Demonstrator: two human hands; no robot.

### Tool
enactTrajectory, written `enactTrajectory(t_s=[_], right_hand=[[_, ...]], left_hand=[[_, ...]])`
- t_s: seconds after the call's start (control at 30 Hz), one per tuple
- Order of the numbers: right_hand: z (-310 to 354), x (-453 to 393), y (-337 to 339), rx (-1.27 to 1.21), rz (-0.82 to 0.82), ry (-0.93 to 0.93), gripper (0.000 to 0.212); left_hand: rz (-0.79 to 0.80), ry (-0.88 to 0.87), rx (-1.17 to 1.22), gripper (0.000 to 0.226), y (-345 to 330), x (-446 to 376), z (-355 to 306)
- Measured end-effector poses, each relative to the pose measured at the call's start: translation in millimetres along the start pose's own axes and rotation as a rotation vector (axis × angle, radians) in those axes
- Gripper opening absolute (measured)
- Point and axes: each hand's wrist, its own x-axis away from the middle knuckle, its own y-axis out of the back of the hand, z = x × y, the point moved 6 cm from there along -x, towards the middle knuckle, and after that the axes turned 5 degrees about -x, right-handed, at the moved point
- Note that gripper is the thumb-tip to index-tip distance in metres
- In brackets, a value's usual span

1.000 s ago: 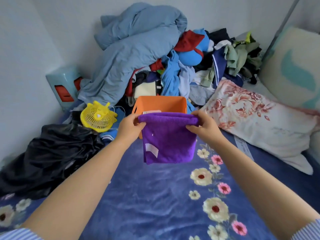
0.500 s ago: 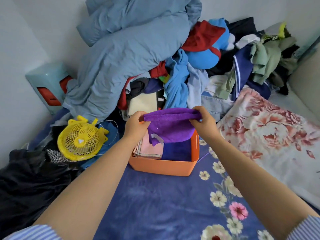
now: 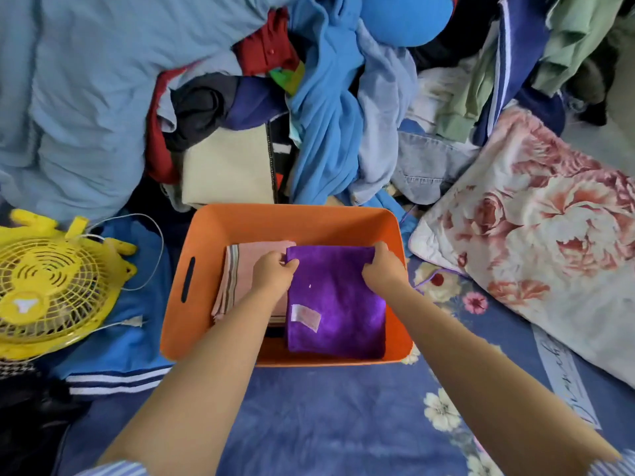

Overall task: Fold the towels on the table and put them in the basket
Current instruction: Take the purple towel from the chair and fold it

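Risk: I pinch purple towel [image 3: 335, 300] with left hand [image 3: 275, 274] and right hand [image 3: 383, 271] inside basket [image 3: 292, 218]; careless release may rumple its fold.

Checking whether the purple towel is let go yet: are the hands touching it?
Touching. The head view shows the left hand and right hand each pinching a far corner of the folded purple towel inside the orange plastic basket.
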Motion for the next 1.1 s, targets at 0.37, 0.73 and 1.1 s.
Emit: enactTrajectory(t_s=[0.37, 0.73, 1.1], right_hand=[[-38, -101, -60, -0.11, -0.145, -0.188, 0.049], [-53, -87, -124, 0.469, -0.151, 0.2, 0.073], [-68, -101, -130, 0.517, 0.209, 0.083, 0.058]], left_hand=[[-0.058, 0.022, -0.114, 0.032, -65, -96, 15], [-0.204, -0.575, -0.637, 0.046, -115, -76, 31], [-0.011, -0.463, -0.922, 0.056, -129, -78, 45]])
